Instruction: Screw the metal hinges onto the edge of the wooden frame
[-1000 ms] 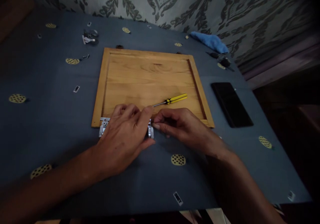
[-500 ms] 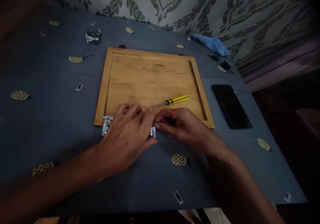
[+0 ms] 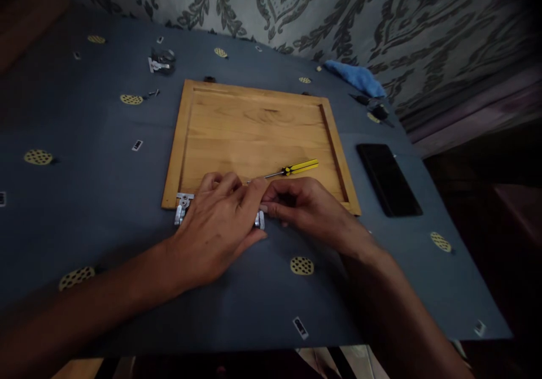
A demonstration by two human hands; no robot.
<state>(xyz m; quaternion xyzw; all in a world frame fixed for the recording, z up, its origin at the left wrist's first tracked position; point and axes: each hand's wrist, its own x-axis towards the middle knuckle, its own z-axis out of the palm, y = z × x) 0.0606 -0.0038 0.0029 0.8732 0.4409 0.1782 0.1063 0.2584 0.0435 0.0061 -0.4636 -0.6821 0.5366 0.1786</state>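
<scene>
A framed wooden panel [image 3: 258, 130], like a small cabinet door, lies on the table. On its near left corner sits a silver metal hinge [image 3: 184, 201]. My left hand [image 3: 220, 226] lies over the near edge, its fingers bent around a second metal hinge [image 3: 260, 220], most of which it hides. Right beside it, my right hand [image 3: 309, 209] is closed, thumb and fingers pinched together at that hinge's right side. Whatever the pinch holds is hidden. Just beyond both hands, a screwdriver [image 3: 296, 168] with a yellow and black handle rests on the panel.
A black phone [image 3: 388, 180] lies right of the panel. Behind it are a dark tool [image 3: 375, 107] and a blue cloth [image 3: 355, 78]. Another metal hinge [image 3: 161, 61] and small screws [image 3: 153, 92] lie at the back left. The patterned wall [image 3: 279, 6] borders the table's far side.
The view has shifted slightly. Both hands keep nearly the same place at the panel's near edge, and the screwdriver lies as before.
</scene>
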